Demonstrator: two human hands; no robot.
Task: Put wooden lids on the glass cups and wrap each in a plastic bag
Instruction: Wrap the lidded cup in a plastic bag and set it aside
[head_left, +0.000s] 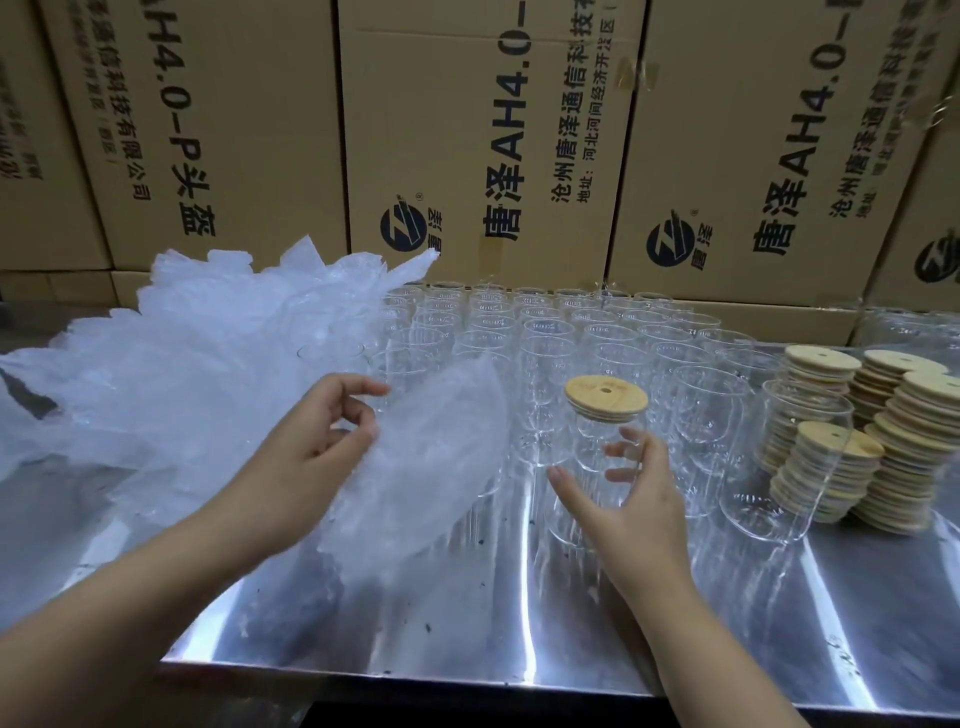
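My right hand (631, 493) grips a clear glass cup (597, 457) near its base, above the steel table. A round wooden lid (606, 396) with a small hole sits on top of that cup. My left hand (311, 447) pinches the edge of a clear plastic bag (431, 467), which hangs down to the left of the cup. Bag and cup are apart. Several rows of empty glass cups (545, 332) stand behind them.
A loose heap of plastic bags (208, 338) covers the table's left side. Stacks of wooden lids (883, 441) stand at the right, behind one empty glass (795, 467). Cardboard boxes (467, 130) form a wall at the back. The steel table's front edge (467, 680) is close to me.
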